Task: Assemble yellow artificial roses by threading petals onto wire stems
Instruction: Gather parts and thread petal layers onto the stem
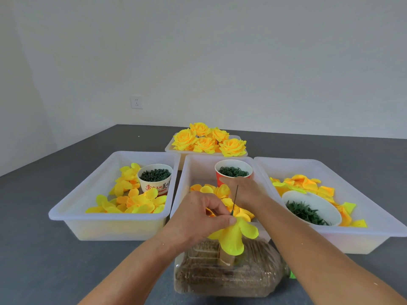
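The left hand has its grip pinched, thumb and fingers together, on the partly built rose where the wire stem comes up through the petals; the stem stands nearly upright, its bare tip pointing away from the person; the petal layer droops below the pinch, just above a clear plastic bottle lying on its side on the desk. The right hand reaches into the middle tray, over the loose petals and just in front of the red cup; its fingers face away, so whether its grip is apart or closed on a petal cannot be told.

Risks from here, as a judgement: the thin wire could bend or miss a petal's centre hole if the next piece is pushed on at an angle; a loosened pinch would let the threaded layer slide or spin; a hasty reach could lift several petals at once or nudge the cup.
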Motion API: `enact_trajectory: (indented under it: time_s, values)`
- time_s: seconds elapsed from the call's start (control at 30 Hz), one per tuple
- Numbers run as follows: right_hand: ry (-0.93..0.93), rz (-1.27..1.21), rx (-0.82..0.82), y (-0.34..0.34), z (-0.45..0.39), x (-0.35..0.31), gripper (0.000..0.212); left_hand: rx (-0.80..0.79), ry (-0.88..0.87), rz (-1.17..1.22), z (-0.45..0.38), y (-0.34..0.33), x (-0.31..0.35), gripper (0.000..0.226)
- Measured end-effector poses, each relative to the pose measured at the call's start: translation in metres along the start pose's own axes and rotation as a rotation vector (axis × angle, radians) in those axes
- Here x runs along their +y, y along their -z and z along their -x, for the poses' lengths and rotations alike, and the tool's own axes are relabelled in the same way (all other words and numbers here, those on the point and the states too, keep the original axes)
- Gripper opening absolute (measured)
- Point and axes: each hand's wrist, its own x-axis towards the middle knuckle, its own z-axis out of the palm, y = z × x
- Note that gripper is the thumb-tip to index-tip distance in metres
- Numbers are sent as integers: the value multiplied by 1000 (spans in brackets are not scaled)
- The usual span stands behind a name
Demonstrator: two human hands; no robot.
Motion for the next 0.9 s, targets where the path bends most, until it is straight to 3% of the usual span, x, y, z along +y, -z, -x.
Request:
enact_trajectory:
  time_s: [0.07,0.13,0.23,0.27,0.5,0.7,0.8,0.9]
  values:
    - [-23,82,-38,0,-1,-1,11,3,-6,0,1,0,-1,22]
    - [-76,75,-28,-3,-2,0,29,7,-16,1,1,0,-2,23]
    - [-101,53,101,5,-1,-2,8,11,-23,-2,1,1,-4,24]
    - [-115,0,142,9,-2,-2,13,11,-22,-4,1,1,-4,24]
    - [-270,-735,145,36,18,15,41,21,-22,2,2,0,-5,23]
    - [-391,-1369,136,39,51,17,23,20,-21,-5,3,-1,-1,21]
    - [-368,-1507,130,43,64,12,5,21,-20,-7,3,-1,-1,21]
    - [-331,-1575,131,48,74,6,9,25,-22,-8,2,-1,-2,20]
